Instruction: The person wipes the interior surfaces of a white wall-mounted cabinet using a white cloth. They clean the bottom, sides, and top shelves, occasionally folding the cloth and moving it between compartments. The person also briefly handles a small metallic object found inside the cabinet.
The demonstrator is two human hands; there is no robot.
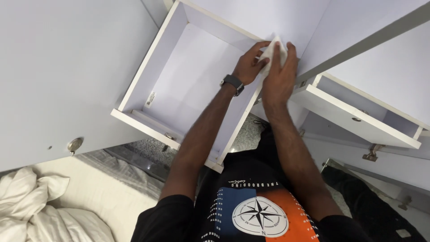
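Note:
A white drawer [148,71] is pulled out of a white cabinet, and its inside looks bare. Both hands meet at the drawer's far right corner. My left hand [247,66], with a dark watch [232,83] on its wrist, pinches a small white cloth or folded paper [274,53]. My right hand [280,76] lies over the same white piece and presses it against the drawer's right wall near the cabinet face. Most of the white piece is hidden under the fingers.
A second white drawer [358,118] stands partly open to the right. A white cabinet door [67,76] with a round metal lock [75,144] fills the left. A bed with rumpled white bedding [40,206] lies below left, over a speckled floor [242,139].

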